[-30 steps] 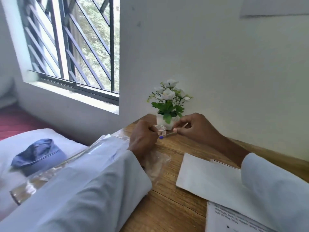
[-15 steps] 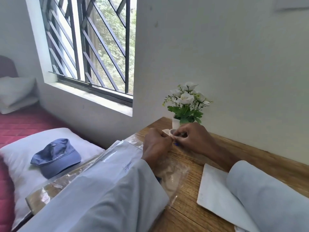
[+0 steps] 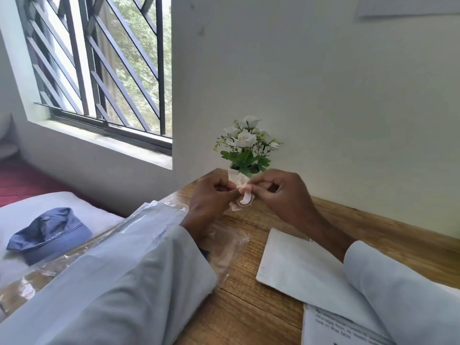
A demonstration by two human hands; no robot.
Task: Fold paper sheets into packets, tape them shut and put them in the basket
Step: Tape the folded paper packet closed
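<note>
My hands: left hand [image 3: 211, 195] and right hand [image 3: 283, 192] raised together above the wooden surface [image 3: 251, 317], fingertips pinching a strip from a small tape roll [image 3: 245, 199]. Folded white paper sheet [image 3: 296, 265] lies flat under my right forearm. Flower pot [image 3: 246, 155] against the wall; window at left.

The wooden worktop [image 3: 251, 312] runs along the white wall, its grain showing bare at the near middle. At its far edge, against the wall, stands a small white pot of white flowers [image 3: 245, 150]. A white paper sheet [image 3: 296, 265] lies flat on the right side, and just nearer, a printed sheet [image 3: 331, 327] with dark text. On the left side a clear plastic sleeve holding papers [image 3: 149, 220] overhangs the edge, with crinkled clear plastic [image 3: 231, 247] lying beside it.

Left of the worktop is a bed [image 3: 22, 180] with a red cover; a white pillow [image 3: 57, 202] lies on it, and on the pillow a blue cap [image 3: 49, 235].
</note>
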